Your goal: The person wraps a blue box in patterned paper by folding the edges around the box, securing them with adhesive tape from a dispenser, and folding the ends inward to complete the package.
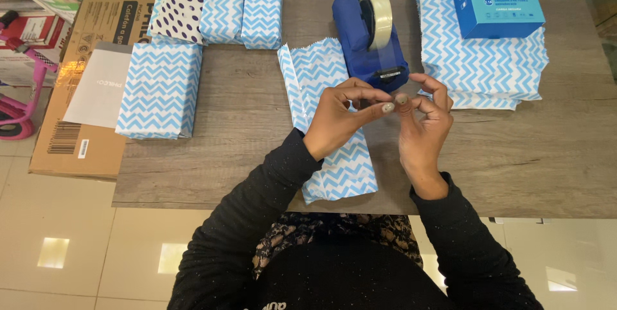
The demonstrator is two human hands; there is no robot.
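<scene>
pinching clear tape between left hand (339,114) and right hand (421,117), tape dispenser (371,33) just beyond fingertips

The person is wearing a black, faintly glittering long-sleeved top with sleeves (257,207) reaching the wrists, and pale polish on the fingers (388,107).

We see single head view: looks steeply down, close over bench (514,155), forward edge away from us.
</scene>
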